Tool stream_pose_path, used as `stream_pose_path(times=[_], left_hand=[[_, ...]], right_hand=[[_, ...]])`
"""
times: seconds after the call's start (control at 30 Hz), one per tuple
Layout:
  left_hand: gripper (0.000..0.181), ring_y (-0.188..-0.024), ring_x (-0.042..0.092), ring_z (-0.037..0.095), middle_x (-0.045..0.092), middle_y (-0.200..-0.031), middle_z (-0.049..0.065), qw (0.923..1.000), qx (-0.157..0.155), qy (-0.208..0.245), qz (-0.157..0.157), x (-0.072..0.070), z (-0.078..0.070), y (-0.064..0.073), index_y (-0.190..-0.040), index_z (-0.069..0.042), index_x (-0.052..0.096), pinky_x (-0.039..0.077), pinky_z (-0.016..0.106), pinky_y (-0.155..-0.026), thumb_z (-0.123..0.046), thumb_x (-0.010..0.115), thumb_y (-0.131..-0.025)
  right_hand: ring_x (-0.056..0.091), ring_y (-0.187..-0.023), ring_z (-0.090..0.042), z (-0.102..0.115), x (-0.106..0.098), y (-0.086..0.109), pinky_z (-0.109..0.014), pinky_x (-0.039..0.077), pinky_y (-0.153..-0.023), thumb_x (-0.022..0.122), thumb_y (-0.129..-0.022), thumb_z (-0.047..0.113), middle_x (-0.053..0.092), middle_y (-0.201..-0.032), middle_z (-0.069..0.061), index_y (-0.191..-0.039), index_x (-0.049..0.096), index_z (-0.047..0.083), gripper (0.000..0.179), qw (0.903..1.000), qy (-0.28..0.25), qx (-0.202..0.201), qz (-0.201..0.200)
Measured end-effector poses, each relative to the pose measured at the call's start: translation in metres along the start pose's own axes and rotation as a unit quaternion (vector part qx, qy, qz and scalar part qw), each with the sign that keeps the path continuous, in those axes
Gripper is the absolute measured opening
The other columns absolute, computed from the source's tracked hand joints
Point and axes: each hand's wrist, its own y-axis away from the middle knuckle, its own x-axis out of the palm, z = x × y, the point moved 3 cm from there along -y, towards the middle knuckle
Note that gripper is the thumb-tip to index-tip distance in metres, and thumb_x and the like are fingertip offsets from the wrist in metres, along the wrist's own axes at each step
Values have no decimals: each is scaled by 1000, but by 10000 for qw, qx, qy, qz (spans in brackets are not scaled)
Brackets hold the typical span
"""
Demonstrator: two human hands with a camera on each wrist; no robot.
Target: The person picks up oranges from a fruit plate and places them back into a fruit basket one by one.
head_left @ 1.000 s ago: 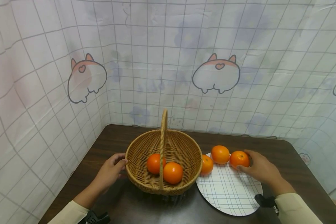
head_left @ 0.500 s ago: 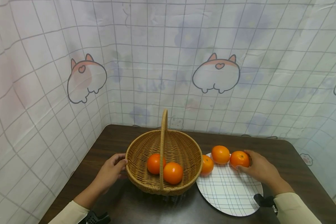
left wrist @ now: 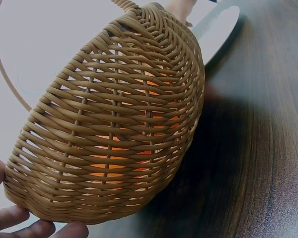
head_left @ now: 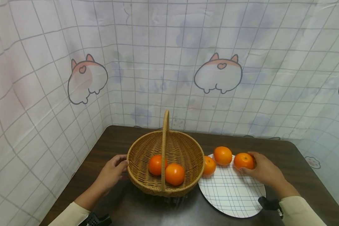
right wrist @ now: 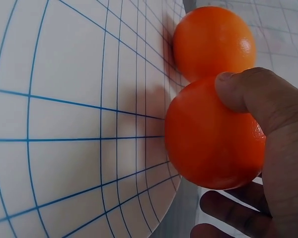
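— Barely anything moves since a second ago: the right hand (head_left: 264,171) with its round orange fruit (head_left: 244,160) edges slightly rightward on the white grid-lined plate (head_left: 231,201).

— And the grip? Thumb and fingers wrap that fruit at the plate's far edge. Left hand (head_left: 111,171) rests relaxed fingers against the woven wicker basket (head_left: 169,188) on the dark counter (head_left: 285,153).

Head view looks down across the surface (head_left: 243,141); wrist views sit close: left at basket (left wrist: 114,114), right at plate (right wrist: 64,124).
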Motion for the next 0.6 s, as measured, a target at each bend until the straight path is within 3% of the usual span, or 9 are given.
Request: stream_pose_path(times=[0.6], left_hand=[[48, -121, 60, 38, 51, -142, 24, 10000, -2, -68, -24, 1, -2, 1, -148, 0, 45, 59, 51, -85, -29, 50, -109]], right_hand=[[56, -116, -51, 8, -12, 7, -68, 48, -92, 82, -83, 52, 48, -139, -37, -147, 41, -10, 98, 9995, -171, -165, -194]])
